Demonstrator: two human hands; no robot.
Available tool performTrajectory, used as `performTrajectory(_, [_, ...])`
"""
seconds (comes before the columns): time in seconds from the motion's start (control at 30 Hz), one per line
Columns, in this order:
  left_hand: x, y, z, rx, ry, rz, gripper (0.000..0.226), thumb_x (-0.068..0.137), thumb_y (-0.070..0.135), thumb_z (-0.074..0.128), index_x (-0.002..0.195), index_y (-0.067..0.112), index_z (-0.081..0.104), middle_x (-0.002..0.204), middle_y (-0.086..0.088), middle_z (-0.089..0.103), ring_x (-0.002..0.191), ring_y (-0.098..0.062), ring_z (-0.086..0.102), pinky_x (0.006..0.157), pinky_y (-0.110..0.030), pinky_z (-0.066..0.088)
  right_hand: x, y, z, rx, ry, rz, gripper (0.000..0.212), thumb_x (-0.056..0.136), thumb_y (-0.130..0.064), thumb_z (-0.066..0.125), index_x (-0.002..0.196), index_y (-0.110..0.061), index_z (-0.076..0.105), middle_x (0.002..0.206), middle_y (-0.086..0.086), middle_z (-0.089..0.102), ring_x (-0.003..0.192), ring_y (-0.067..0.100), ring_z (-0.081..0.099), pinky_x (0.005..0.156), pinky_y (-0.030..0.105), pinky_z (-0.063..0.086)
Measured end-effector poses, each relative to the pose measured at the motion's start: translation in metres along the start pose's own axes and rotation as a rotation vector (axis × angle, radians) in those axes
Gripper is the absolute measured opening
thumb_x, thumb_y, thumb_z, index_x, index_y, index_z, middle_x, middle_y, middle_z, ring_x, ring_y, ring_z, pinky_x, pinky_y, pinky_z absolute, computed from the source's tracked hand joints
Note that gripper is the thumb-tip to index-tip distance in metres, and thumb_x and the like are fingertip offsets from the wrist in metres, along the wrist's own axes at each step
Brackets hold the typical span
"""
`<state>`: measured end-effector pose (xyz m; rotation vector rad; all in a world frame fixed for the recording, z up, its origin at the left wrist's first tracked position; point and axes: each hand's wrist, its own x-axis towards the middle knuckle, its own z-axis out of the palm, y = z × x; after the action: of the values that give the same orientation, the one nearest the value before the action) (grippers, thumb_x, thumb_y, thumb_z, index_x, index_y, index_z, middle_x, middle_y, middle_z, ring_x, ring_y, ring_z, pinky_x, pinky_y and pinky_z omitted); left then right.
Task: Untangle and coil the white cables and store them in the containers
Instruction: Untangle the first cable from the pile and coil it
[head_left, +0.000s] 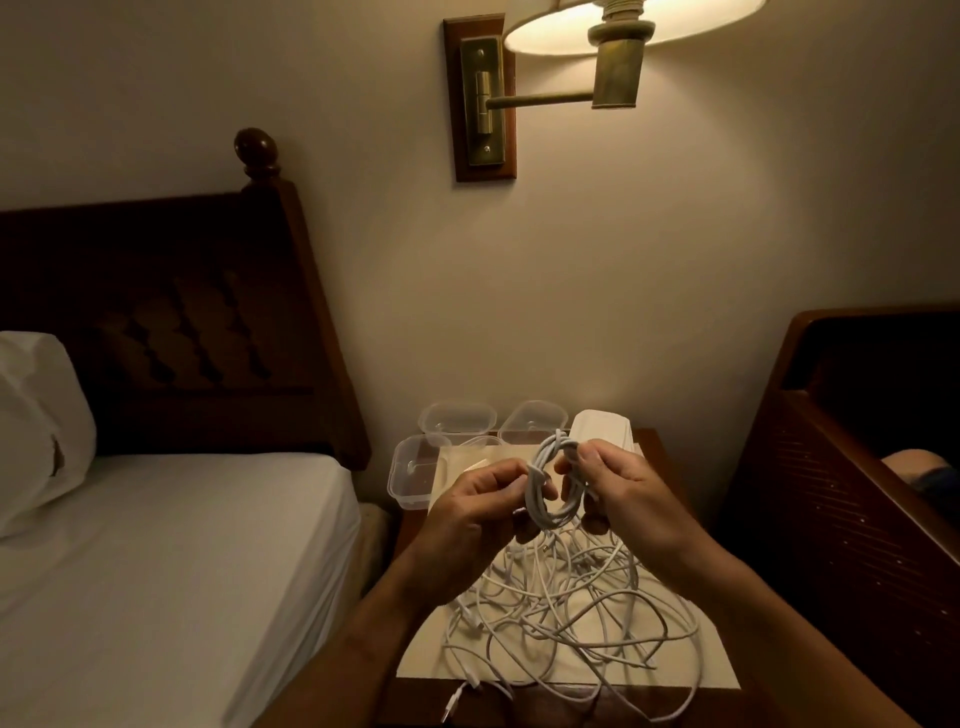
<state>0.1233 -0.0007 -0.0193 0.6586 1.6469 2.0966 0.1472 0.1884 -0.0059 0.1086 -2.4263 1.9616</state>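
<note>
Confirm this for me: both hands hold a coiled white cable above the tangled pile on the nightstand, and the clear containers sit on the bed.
One thing is off. The clear containers are not on the bed; they stand at the back of the nightstand, by the wall, as the head view shows. Both the left hand and right hand do hold the coiled white cable above the tangled pile.

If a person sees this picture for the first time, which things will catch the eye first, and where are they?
The lit wall lamp glows at the top centre. Below it, the left hand and right hand hold a coiled white cable above the nightstand. A tangle of white cables sprawls beneath them, with clear containers behind.
</note>
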Motion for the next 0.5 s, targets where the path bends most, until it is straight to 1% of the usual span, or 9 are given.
performTrajectory(0.03, [-0.001, -0.001, -0.002, -0.044, -0.039, -0.034, 0.023, 0.101, 0.023, 0.05, 0.103, 0.011, 0.07, 0.093, -0.008, 0.06, 0.081, -0.021, 0.05, 0.074, -0.033, 0.04, -0.001, 0.0, -0.003, -0.048, -0.067, -0.016, 0.032, 0.108, -0.033, 0.037, 0.104, -0.016, 0.063, 0.087, 0.004, 0.059, 0.073, 0.014, 0.05, 0.066, 0.029, 0.044])
performTrajectory(0.1, [-0.003, -0.003, -0.005, -0.112, -0.126, -0.079, 0.021, 0.103, 0.021, 0.05, 0.107, 0.01, 0.068, 0.088, -0.007, 0.058, 0.076, -0.018, 0.048, 0.07, -0.031, 0.038, -0.003, 0.0, -0.007, -0.212, -0.173, -0.069, 0.019, 0.108, -0.027, 0.04, 0.11, -0.019, 0.058, 0.091, -0.002, 0.06, 0.075, 0.006, 0.054, 0.068, 0.025, 0.047])
performTrajectory(0.17, [-0.002, -0.002, -0.011, -0.096, -0.178, -0.097, 0.019, 0.103, 0.02, 0.052, 0.109, 0.008, 0.064, 0.08, -0.005, 0.054, 0.069, -0.015, 0.046, 0.066, -0.028, 0.038, -0.005, 0.002, -0.009, -0.365, -0.222, -0.119, 0.013, 0.107, -0.022, 0.042, 0.112, -0.025, 0.053, 0.091, 0.0, 0.061, 0.074, 0.005, 0.056, 0.067, 0.023, 0.05])
performTrajectory(0.23, [-0.002, 0.001, -0.017, 0.02, -0.17, -0.101, 0.016, 0.101, 0.022, 0.058, 0.106, 0.009, 0.065, 0.076, -0.006, 0.053, 0.064, -0.013, 0.046, 0.062, -0.025, 0.04, -0.005, 0.003, -0.011, -0.46, -0.202, -0.179, 0.018, 0.107, -0.018, 0.041, 0.115, -0.033, 0.048, 0.085, -0.004, 0.058, 0.067, -0.001, 0.05, 0.061, 0.017, 0.045])
performTrajectory(0.3, [-0.002, 0.003, -0.023, 0.197, -0.111, -0.089, 0.013, 0.101, 0.02, 0.058, 0.101, 0.01, 0.066, 0.075, -0.008, 0.055, 0.062, -0.014, 0.046, 0.059, -0.023, 0.041, -0.007, 0.005, -0.016, -0.477, -0.181, -0.199, 0.032, 0.107, -0.017, 0.041, 0.13, -0.039, 0.042, 0.086, -0.013, 0.054, 0.069, -0.008, 0.049, 0.063, 0.012, 0.042])
performTrajectory(0.33, [-0.003, 0.004, -0.025, 0.278, -0.078, -0.075, 0.012, 0.103, 0.016, 0.056, 0.1, 0.009, 0.066, 0.074, -0.007, 0.055, 0.062, -0.014, 0.046, 0.058, -0.022, 0.041, -0.007, 0.007, -0.02, -0.468, -0.186, -0.184, 0.038, 0.107, -0.018, 0.042, 0.139, -0.037, 0.039, 0.089, -0.017, 0.053, 0.072, -0.011, 0.05, 0.065, 0.011, 0.042])
performTrajectory(0.4, [-0.004, 0.007, -0.028, 0.383, -0.037, -0.034, 0.012, 0.103, 0.009, 0.053, 0.099, 0.005, 0.064, 0.073, -0.004, 0.057, 0.062, -0.013, 0.046, 0.058, -0.022, 0.043, -0.01, 0.011, -0.028, -0.475, -0.216, -0.156, 0.045, 0.106, -0.023, 0.044, 0.149, -0.033, 0.035, 0.096, -0.022, 0.051, 0.082, -0.017, 0.052, 0.071, 0.012, 0.044])
performTrajectory(0.43, [-0.006, 0.009, -0.029, 0.412, -0.033, -0.016, 0.012, 0.103, 0.008, 0.053, 0.099, 0.004, 0.064, 0.073, -0.004, 0.057, 0.062, -0.013, 0.047, 0.059, -0.023, 0.043, -0.011, 0.012, -0.032, -0.479, -0.236, -0.152, 0.047, 0.106, -0.024, 0.045, 0.151, -0.033, 0.036, 0.097, -0.024, 0.051, 0.086, -0.017, 0.052, 0.072, 0.014, 0.045])
performTrajectory(0.5, [-0.009, 0.011, -0.033, 0.45, -0.036, 0.009, 0.012, 0.102, 0.008, 0.055, 0.1, 0.003, 0.066, 0.074, -0.008, 0.057, 0.064, -0.015, 0.048, 0.061, -0.025, 0.046, -0.013, 0.01, -0.04, -0.47, -0.282, -0.164, 0.045, 0.105, -0.023, 0.046, 0.148, -0.034, 0.041, 0.09, -0.025, 0.055, 0.084, -0.01, 0.054, 0.071, 0.017, 0.045])
